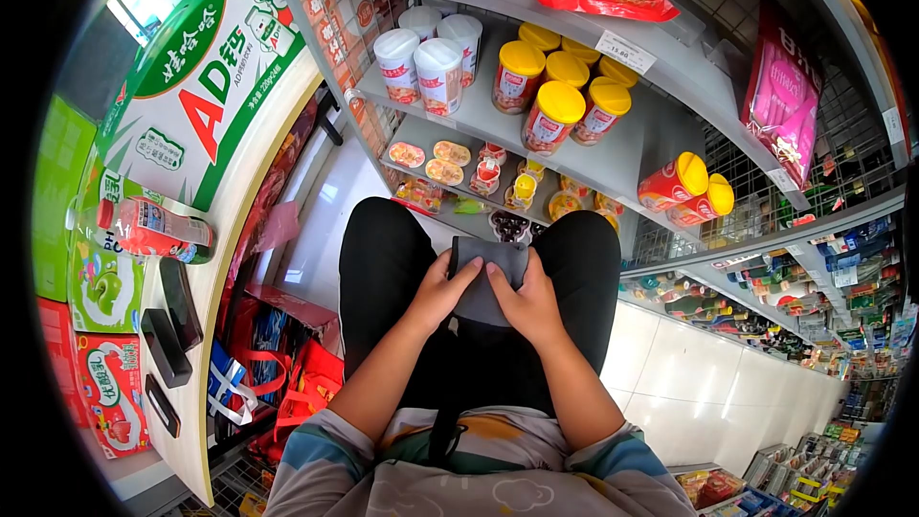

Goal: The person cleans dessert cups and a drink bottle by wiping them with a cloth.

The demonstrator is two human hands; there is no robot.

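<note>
In my lap, between my knees, is a dark grey, flat piece of what looks like folded cloth or a soft pouch point(481, 306). My left hand point(440, 292) grips its left side with the thumb on top. Closed on the right side is my right hand point(529, 304), its thumb also lying on the upper face. The two thumb tips point toward each other near the middle. Most of the other fingers are hidden beneath the grey piece.
Ahead stands a shelf point(469, 139) with yellow-lidded jars point(554, 115), white cans point(438, 77) and small packaged snacks. On the wooden counter point(215, 325) at left are a red drink bottle point(158, 230) and dark rectangular objects point(167, 348). Red bags point(308, 385) sit below it.
</note>
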